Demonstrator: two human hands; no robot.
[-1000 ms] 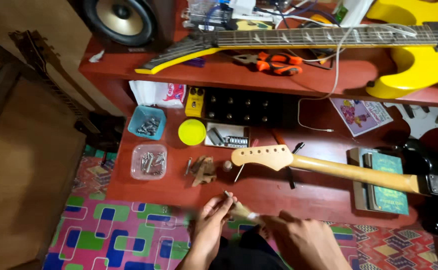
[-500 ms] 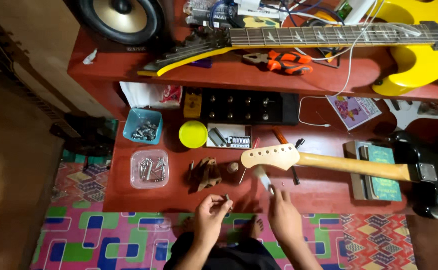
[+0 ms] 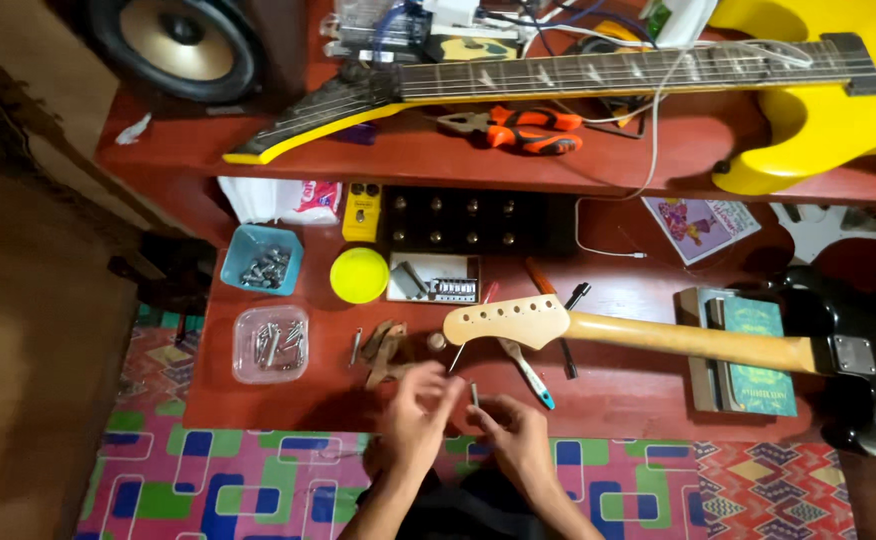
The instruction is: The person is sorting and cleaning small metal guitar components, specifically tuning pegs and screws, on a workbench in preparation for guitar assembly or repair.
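Note:
My right hand [image 3: 520,440] pinches a small dark metal part [image 3: 475,393] upright at the table's front edge. My left hand [image 3: 413,418] is just left of it, fingers loosely curled and apart, with nothing visible in them. Right behind the hands lies a pale wooden guitar headstock [image 3: 506,320]. Its neck [image 3: 688,342] runs right to a black body [image 3: 873,400]. A blue-tipped screwdriver [image 3: 530,372] lies under the headstock, and a few brownish small parts [image 3: 383,350] lie to its left.
On the red table [image 3: 288,405] stand a clear tub of screws [image 3: 271,343], a blue tray of hardware [image 3: 263,268], a yellow lid [image 3: 359,274], a black knobbed box [image 3: 458,220] and a green book [image 3: 755,350]. The upper shelf holds a yellow guitar [image 3: 818,100], orange pliers [image 3: 523,130] and a speaker [image 3: 178,45].
Both hands have come together just in front of the headstock, and the small metal part now stands between their fingertips. The view has shifted slightly.

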